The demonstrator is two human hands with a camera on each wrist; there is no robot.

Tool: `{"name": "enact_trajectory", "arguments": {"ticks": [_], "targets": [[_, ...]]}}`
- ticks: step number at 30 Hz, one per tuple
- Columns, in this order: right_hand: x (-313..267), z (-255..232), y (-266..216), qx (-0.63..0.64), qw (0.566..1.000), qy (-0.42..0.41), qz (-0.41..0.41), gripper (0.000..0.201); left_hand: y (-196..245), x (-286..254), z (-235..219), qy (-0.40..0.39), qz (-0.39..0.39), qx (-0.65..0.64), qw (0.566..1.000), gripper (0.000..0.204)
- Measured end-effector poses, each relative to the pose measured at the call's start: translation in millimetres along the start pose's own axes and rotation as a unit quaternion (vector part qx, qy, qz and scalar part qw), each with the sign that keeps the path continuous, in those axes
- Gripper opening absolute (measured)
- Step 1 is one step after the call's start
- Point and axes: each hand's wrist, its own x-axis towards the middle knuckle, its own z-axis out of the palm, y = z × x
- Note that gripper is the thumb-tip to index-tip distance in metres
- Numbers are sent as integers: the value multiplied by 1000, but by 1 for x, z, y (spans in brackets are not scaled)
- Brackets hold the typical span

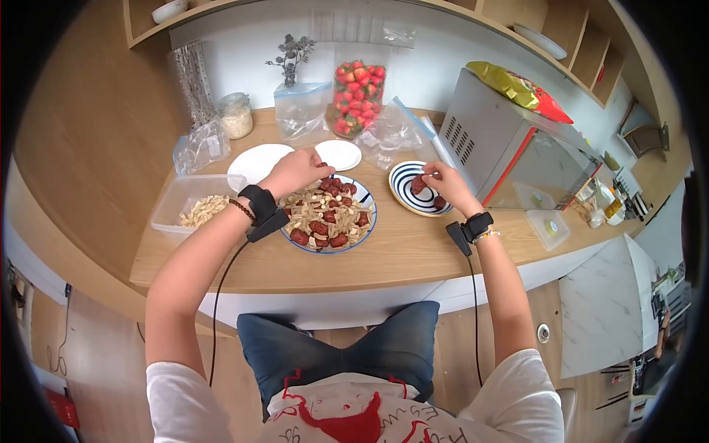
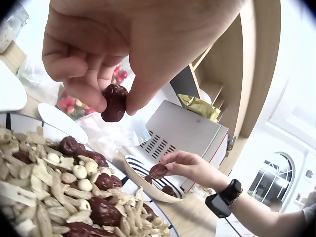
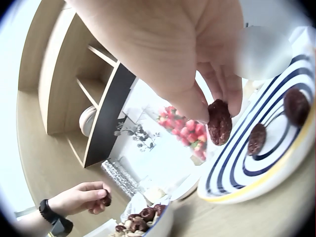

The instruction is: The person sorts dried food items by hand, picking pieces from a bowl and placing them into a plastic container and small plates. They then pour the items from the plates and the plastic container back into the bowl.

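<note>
My left hand [image 1: 294, 171] pinches a dried red date [image 2: 114, 102] between thumb and fingers, above a wide blue-rimmed plate [image 1: 363, 193]. That plate is heaped with pale dried slices, round white seeds and several more red dates. Over a smaller plate with blue stripes [image 1: 401, 177], my right hand [image 1: 449, 186] grips another wrinkled red date [image 3: 219, 122] by its fingertips. Two dates lie on the striped plate in the right wrist view, one small [image 3: 256, 139] and one larger [image 3: 297, 107].
A clear plastic box [image 1: 166, 215] with pale slices stands at the left. Behind are two white plates [image 1: 255, 162], a glass jar [image 1: 236, 118], zip bags [image 1: 303, 114] and a container of strawberries [image 1: 358, 96]. At the right, a microwave-like appliance [image 1: 480, 125] carries a gold-and-red bag [image 1: 517, 88].
</note>
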Motion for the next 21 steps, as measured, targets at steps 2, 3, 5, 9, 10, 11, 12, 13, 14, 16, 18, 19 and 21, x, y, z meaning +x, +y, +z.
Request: {"name": "enact_trajectory", "arguments": {"ticks": [2, 3, 5, 9, 10, 11, 12, 13, 14, 16, 18, 19, 21], "targets": [[3, 2, 12, -33, 997, 29, -65, 28, 0, 3, 5, -12, 14, -10, 1000, 45], [0, 6, 12, -62, 989, 47, -126, 28, 1, 4, 9, -7, 30, 0, 1000, 43], [-5, 14, 0, -32, 984, 10, -173, 30, 2, 9, 16, -25, 43, -19, 999, 41], [-23, 41, -60, -15, 960, -72, -269, 32, 36, 5, 19, -120, -20, -205, 971, 47], [-26, 47, -75, -17, 958, -68, -277, 32, 40, 5, 22, -125, -11, -217, 968, 46], [-28, 50, -81, -18, 956, -65, -286, 33, 42, 5, 25, -129, -3, -230, 965, 46], [-25, 53, -81, 5, 957, -59, -283, 31, 44, 4, 28, -132, 4, -242, 961, 45], [-20, 55, -79, 28, 958, -53, -281, 29, 45, 4, 29, -126, 7, -238, 963, 41], [-17, 57, -78, 50, 958, -47, -278, 28, 44, 1, 29, -132, 4, -253, 959, 41], [-19, 58, -78, 51, 963, -42, -263, 23, 42, -5, 27, -141, 0, -280, 950, 40], [-21, 59, -75, 33, 967, -53, -247, 22, 39, -11, 26, -151, 17, -265, 952, 42], [-23, 62, -73, 70, 965, -68, -243, 23, 37, -14, 26, -157, 24, -254, 954, 43], [-21, 66, -60, 83, 972, -77, -205, 24, 33, -20, 26, -146, 49, -166, 974, 44]]}}
